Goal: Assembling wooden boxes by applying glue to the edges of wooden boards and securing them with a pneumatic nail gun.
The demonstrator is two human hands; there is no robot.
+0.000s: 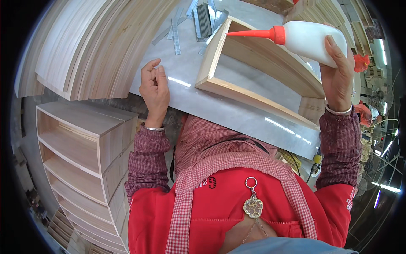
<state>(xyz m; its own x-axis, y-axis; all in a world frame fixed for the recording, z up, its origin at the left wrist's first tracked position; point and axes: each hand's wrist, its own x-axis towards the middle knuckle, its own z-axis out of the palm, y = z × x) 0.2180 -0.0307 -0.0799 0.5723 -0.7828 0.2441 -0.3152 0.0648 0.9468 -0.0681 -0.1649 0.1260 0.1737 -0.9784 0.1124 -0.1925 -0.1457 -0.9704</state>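
My right hand [341,80] is wrapped around a white squeeze glue bottle [315,40] with a red cap and long red nozzle. The bottle lies almost level, and its nozzle tip points left, at the near-left end of an open wooden frame [243,94]. This rectangular frame rests on the grey tabletop, its long sides running from upper left to lower right. To the left of the frame, my left hand [154,91] hovers by the table edge. Its fingers are curled in, the thumb close to the index finger, and I see nothing in them.
Strips of metal staples [203,21] lie at the back of the grey table [186,99]. Tall stacks of wooden boards [93,46] stand on the left. Below them rises a pile of wooden boxes [80,148]. More boards [321,15] stand at the far right.
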